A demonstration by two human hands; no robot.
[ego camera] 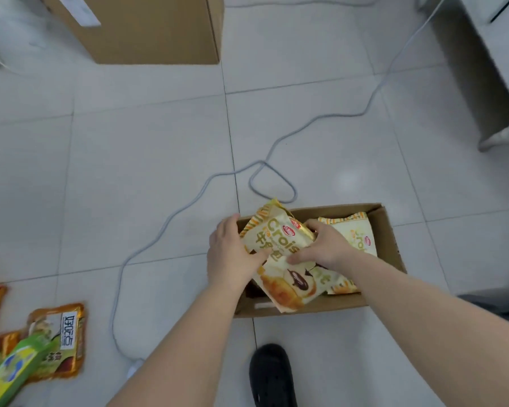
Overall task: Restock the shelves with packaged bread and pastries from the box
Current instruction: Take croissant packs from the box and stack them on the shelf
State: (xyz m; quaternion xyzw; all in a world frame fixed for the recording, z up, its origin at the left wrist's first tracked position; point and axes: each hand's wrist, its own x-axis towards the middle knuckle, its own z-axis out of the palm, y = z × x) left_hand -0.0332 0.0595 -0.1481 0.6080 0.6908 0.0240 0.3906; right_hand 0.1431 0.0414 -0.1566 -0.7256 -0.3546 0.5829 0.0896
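Grey tiled floor [147,160], open cardboard box [390,230] on it. Left hand [229,254] and right hand [323,245] fingers curled, gripping croissant pack [279,268] over box. More packs [359,233] beneath right fingers. Grey cable [165,227] looping beyond; snack packets [62,339] far left; black shoe [272,374] below.
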